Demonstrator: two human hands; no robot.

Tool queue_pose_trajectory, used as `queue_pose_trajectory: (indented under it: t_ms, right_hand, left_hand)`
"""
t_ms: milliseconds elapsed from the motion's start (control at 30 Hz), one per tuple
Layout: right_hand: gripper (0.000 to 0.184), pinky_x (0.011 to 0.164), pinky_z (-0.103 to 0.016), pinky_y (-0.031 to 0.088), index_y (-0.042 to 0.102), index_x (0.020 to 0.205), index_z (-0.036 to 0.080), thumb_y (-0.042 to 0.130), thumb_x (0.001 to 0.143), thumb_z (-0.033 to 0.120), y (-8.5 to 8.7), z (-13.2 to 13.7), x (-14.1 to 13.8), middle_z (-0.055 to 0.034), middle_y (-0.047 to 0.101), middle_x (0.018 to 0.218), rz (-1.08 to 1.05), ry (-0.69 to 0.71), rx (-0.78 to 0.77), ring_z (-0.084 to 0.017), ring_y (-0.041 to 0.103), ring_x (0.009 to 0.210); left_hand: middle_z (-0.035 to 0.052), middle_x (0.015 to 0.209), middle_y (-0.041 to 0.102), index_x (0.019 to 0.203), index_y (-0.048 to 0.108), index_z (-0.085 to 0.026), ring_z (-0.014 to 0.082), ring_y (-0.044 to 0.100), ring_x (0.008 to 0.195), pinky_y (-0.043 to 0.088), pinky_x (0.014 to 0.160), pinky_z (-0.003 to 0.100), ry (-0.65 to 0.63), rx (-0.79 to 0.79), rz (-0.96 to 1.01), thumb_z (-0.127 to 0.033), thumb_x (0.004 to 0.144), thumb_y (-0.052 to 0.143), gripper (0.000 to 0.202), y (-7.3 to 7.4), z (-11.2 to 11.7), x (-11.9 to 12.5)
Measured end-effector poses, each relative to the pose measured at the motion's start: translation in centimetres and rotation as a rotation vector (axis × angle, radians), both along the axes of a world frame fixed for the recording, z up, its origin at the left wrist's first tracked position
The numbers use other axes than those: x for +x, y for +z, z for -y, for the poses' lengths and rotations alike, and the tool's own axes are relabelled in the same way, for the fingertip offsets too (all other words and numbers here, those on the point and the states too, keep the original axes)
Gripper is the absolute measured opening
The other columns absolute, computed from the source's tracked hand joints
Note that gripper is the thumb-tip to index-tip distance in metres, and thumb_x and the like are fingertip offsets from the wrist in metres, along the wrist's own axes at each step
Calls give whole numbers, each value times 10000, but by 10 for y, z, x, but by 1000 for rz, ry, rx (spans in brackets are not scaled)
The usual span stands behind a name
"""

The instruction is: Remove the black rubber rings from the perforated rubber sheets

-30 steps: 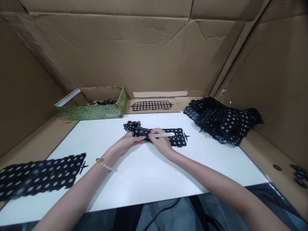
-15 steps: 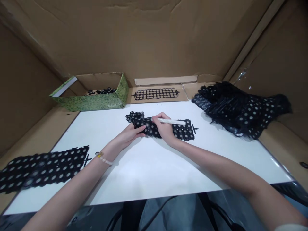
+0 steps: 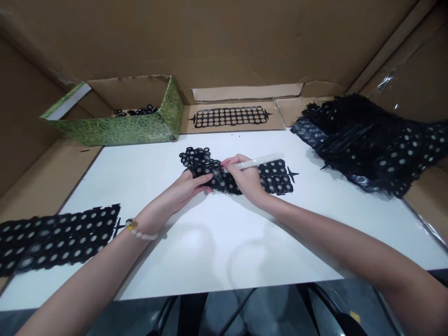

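Observation:
A black sheet of joined rings [image 3: 275,175] lies mid-table, its light round spots in rows. My left hand [image 3: 196,183] pinches the sheet's left part, thumb on top and fingers beneath. In my right hand [image 3: 245,175] is a white pen-shaped tool [image 3: 264,160], held like a pen. Its tip points down at the sheet beside my left thumb; whether it touches a ring is too small to tell. Loose black rings [image 3: 192,155] lie heaped at the sheet's left end, just beyond my left hand.
A green-patterned box [image 3: 122,133] holding black rings stands back left. Behind my hands, an emptied black lattice [image 3: 231,116] lies on cardboard. Another spotted sheet [image 3: 66,238] lies front left; a heap of black sheets [image 3: 371,144] sits at right. Cardboard walls [image 3: 217,42] enclose the white table [image 3: 196,252].
The camera view has shifted, so the box and heap sit higher and farther apart. The white tool now slants up more steeply. Both hands stay at the sheet.

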State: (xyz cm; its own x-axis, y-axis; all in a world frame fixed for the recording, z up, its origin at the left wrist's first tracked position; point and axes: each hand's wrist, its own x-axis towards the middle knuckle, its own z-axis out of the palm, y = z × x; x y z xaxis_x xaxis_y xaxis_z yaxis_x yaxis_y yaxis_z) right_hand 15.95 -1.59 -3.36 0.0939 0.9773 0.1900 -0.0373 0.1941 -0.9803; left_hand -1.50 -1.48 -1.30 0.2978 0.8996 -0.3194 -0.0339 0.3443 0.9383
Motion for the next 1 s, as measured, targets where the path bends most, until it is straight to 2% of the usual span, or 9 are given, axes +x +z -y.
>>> queue_pose_trajectory:
  t_ms: [100,233,367,533,800,1000]
  right_hand:
    - [81,860,-353,506,625,690,218,601,763,243,-3,0,0,-21,699,772,8,12,10,-190,655,842]
    - [88,829,-346,517,644,694,218,627,764,268,-2,-1,3,-22,719,801,14,47,7,-183,658,818]
    - [125,825,-341,523,638,664,218,687,739,304,-1,-3,8,-22,737,867,41,115,-19,-176,662,826]
    - [147,836,-345,523,649,689,213,699,751,337,0,-4,7,-30,733,856,-5,78,-89,-177,668,826]
    - [140,893,-345,498,634,696,210,650,786,315,3,-2,8,-13,705,859,-23,83,-74,-175,649,902]
    - [151,856,-328,489,615,702,206,650,800,316,2,-1,6,-15,691,869,49,108,-38,-169,635,876]
  left_hand:
    - [84,856,704,929,712,-127,168,613,694,513,614,284,15,53,-52,-297,692,812,308,-1,3,4]
    - [54,756,676,868,713,-128,140,578,619,495,566,266,74,112,-108,-305,666,837,295,-6,4,5]
    - [78,844,695,898,719,-120,145,596,676,490,557,251,102,60,-62,-270,635,856,332,-5,3,2]
    - [91,939,702,957,735,-121,136,596,731,495,589,230,124,30,-24,-256,648,859,359,0,4,1]
    - [70,900,677,938,721,-130,145,595,730,491,592,248,133,63,-37,-276,647,863,356,0,7,2]
    - [60,862,669,885,711,-130,138,577,700,467,575,244,149,66,-25,-274,627,870,336,-2,6,3]
